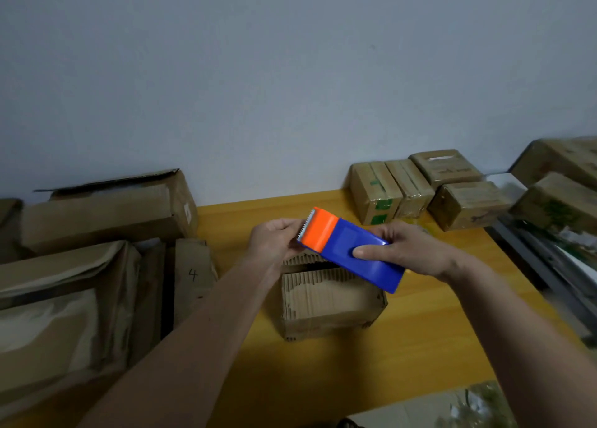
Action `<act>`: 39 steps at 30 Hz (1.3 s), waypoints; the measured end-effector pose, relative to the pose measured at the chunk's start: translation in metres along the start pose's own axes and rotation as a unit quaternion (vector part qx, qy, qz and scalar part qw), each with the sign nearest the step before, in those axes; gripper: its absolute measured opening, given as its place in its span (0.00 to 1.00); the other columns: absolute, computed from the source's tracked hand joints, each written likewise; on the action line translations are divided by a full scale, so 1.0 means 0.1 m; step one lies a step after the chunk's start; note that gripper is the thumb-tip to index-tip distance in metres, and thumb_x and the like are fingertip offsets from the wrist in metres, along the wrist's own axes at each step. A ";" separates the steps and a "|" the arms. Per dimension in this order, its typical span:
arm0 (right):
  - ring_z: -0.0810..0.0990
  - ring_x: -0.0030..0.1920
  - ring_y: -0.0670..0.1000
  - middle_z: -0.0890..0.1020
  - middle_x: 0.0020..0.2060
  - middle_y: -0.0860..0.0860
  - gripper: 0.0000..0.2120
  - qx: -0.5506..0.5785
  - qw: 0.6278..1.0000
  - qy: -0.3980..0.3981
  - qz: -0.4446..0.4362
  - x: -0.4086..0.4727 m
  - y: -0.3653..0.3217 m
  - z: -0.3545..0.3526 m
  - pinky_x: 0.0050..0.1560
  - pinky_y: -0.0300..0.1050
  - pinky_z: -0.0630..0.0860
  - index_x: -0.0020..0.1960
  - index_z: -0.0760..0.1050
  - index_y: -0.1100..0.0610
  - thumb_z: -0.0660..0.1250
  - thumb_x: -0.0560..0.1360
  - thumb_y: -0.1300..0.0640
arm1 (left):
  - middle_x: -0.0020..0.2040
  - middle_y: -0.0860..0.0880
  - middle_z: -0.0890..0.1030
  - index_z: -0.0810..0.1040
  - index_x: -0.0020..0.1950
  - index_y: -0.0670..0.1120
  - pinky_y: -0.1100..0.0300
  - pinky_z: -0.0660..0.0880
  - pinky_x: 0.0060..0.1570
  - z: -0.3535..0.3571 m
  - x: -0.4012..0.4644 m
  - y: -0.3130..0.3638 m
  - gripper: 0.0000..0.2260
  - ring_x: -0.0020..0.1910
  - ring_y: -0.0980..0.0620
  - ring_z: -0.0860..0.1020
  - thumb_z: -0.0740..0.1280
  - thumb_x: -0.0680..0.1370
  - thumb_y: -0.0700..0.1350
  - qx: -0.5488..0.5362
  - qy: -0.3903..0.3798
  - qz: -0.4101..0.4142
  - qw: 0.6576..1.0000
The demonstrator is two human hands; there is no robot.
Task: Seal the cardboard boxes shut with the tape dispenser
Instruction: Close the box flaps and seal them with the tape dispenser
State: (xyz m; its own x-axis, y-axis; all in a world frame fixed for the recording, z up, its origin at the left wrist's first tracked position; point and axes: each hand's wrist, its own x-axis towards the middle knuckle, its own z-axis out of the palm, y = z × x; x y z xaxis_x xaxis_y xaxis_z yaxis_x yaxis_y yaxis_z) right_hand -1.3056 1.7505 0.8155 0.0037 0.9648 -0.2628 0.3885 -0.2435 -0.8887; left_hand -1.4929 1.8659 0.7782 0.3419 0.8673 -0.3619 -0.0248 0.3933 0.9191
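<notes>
Hands [342, 248]: 2 on 1 tape dispenser [352, 250], over 1 open box [329, 301].

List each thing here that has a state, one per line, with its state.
Tape dispenser: held in the air above the small box, toothed end to the left.
Small box: on the table, flaps down, no tape visible.
Left hand: fingers at the dispenser's toothed end.
Right hand: grips the blue body.
Wrapped boxes: taped shut.
</notes>
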 end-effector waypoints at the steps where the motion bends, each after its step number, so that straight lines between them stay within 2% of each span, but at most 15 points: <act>1: 0.82 0.34 0.45 0.83 0.34 0.50 0.20 -0.006 1.000 -0.007 0.006 0.01 0.00 0.01 0.33 0.33 0.74 0.45 0.79 0.63 0.72 0.67 0.45 | 0.40 0.44 0.83 0.80 0.49 0.37 0.58 0.80 0.42 -0.01 -0.02 -0.05 0.05 0.39 0.50 0.81 0.67 0.78 0.38 0.006 0.011 -0.003 1.000; 4: 0.82 0.35 0.44 0.84 0.35 0.48 0.12 -0.029 0.998 -0.044 0.035 0.02 0.02 -0.05 0.33 0.32 0.75 0.39 0.81 0.54 0.73 0.65 0.46 | 0.39 0.45 0.82 0.79 0.48 0.37 0.63 0.79 0.37 -0.16 -0.06 -0.24 0.04 0.37 0.51 0.80 0.68 0.78 0.37 -0.014 0.055 -0.029 0.998; 5: 0.83 0.35 0.45 0.85 0.35 0.48 0.11 -0.038 0.997 -0.057 0.047 0.00 0.05 -0.08 0.34 0.33 0.75 0.38 0.82 0.52 0.74 0.64 0.45 | 0.39 0.46 0.80 0.79 0.47 0.38 0.63 0.78 0.38 -0.27 -0.05 -0.29 0.03 0.37 0.52 0.79 0.68 0.78 0.38 -0.018 0.089 -0.033 0.995; 7: 0.83 0.36 0.47 0.85 0.35 0.50 0.15 -0.061 0.994 -0.060 0.070 -0.02 0.13 -0.15 0.34 0.36 0.76 0.38 0.82 0.53 0.75 0.60 0.43 | 0.40 0.47 0.79 0.78 0.47 0.40 0.59 0.77 0.44 -0.54 0.01 -0.39 0.04 0.40 0.52 0.78 0.68 0.78 0.41 0.001 0.149 -0.030 0.988; 9: 0.83 0.35 0.46 0.84 0.34 0.49 0.19 -0.108 0.989 -0.046 0.091 0.03 0.18 -0.18 0.35 0.38 0.75 0.40 0.80 0.55 0.76 0.59 0.42 | 0.44 0.47 0.79 0.78 0.53 0.40 0.61 0.75 0.43 -0.69 0.02 -0.49 0.06 0.43 0.52 0.78 0.68 0.79 0.42 0.003 0.162 -0.037 0.986; 11: 0.82 0.33 0.42 0.84 0.34 0.47 0.16 -0.158 0.981 -0.039 0.108 0.14 0.16 -0.16 0.34 0.37 0.73 0.40 0.79 0.54 0.77 0.62 0.44 | 0.46 0.48 0.80 0.79 0.54 0.40 0.64 0.75 0.41 -0.68 0.00 -0.60 0.08 0.44 0.54 0.79 0.69 0.78 0.42 -0.004 0.187 -0.066 0.980; 13: 0.81 0.33 0.41 0.83 0.33 0.46 0.14 -0.195 0.974 -0.034 0.110 0.24 0.12 -0.12 0.33 0.36 0.72 0.39 0.79 0.52 0.76 0.64 0.44 | 0.43 0.49 0.80 0.80 0.53 0.41 0.65 0.75 0.39 -0.63 -0.04 -0.69 0.07 0.42 0.55 0.79 0.70 0.77 0.41 -0.017 0.231 -0.082 0.969; 17: 0.81 0.37 0.45 0.82 0.34 0.47 0.19 -0.258 0.959 -0.022 0.115 0.41 0.08 -0.08 0.35 0.39 0.72 0.39 0.78 0.53 0.75 0.62 0.38 | 0.38 0.50 0.81 0.81 0.46 0.44 0.68 0.73 0.31 -0.61 -0.04 -0.80 0.02 0.38 0.56 0.80 0.72 0.75 0.41 -0.041 0.306 -0.066 0.949; 20: 0.80 0.40 0.48 0.81 0.36 0.49 0.29 -0.322 0.940 0.004 0.112 0.54 0.05 -0.03 0.41 0.45 0.77 0.41 0.77 0.53 0.71 0.56 0.29 | 0.36 0.51 0.81 0.81 0.42 0.46 0.70 0.72 0.28 -0.55 -0.05 -0.83 0.02 0.35 0.57 0.80 0.72 0.75 0.41 -0.051 0.336 -0.052 0.939; 24: 0.77 0.42 0.49 0.77 0.39 0.47 0.33 -0.376 0.916 0.019 0.137 0.71 0.10 0.08 0.42 0.46 0.75 0.47 0.73 0.52 0.70 0.57 0.27 | 0.35 0.52 0.81 0.81 0.42 0.49 0.70 0.72 0.29 -0.53 0.00 -0.84 0.03 0.36 0.57 0.81 0.72 0.75 0.41 -0.046 0.353 -0.040 0.934; 28: 0.77 0.43 0.50 0.76 0.39 0.47 0.35 -0.380 0.911 0.003 0.160 0.80 0.19 0.15 0.42 0.46 0.74 0.52 0.75 0.54 0.71 0.58 0.28 | 0.36 0.52 0.81 0.81 0.41 0.50 0.72 0.72 0.27 -0.54 -0.01 -0.92 0.05 0.37 0.57 0.81 0.71 0.76 0.41 -0.041 0.352 -0.036 0.934; 32: 0.77 0.44 0.51 0.76 0.40 0.47 0.33 -0.366 0.916 0.002 0.167 0.86 0.23 0.11 0.44 0.47 0.75 0.47 0.71 0.53 0.71 0.58 0.28 | 0.37 0.54 0.82 0.78 0.38 0.54 0.74 0.73 0.31 -0.52 0.00 -0.97 0.09 0.38 0.59 0.81 0.71 0.76 0.43 -0.067 0.354 -0.008 0.933; 35: 0.78 0.41 0.50 0.78 0.38 0.48 0.31 -0.359 0.915 -0.014 0.182 0.91 0.24 0.09 0.42 0.47 0.76 0.43 0.74 0.53 0.70 0.58 0.27 | 0.38 0.52 0.82 0.78 0.37 0.53 0.70 0.75 0.33 -0.52 0.05 -0.99 0.08 0.39 0.57 0.81 0.72 0.75 0.44 -0.074 0.357 -0.020 0.931; 39: 0.76 0.39 0.49 0.77 0.37 0.48 0.28 -0.360 0.911 -0.011 0.199 0.96 0.25 0.10 0.38 0.46 0.75 0.39 0.69 0.51 0.71 0.58 0.28 | 0.38 0.52 0.82 0.79 0.41 0.50 0.69 0.75 0.33 -0.53 0.20 -1.02 0.05 0.40 0.56 0.81 0.74 0.74 0.44 -0.065 0.364 -0.039 0.928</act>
State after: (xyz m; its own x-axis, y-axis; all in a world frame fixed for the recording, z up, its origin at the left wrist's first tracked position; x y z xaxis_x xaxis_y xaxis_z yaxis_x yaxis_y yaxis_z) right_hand -1.3051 1.8363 0.7640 0.2603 0.8105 -0.5246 0.8649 -0.4373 -0.2465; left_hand -1.5335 1.8597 0.6686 -0.3777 0.7918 -0.4799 -0.1563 0.4563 0.8760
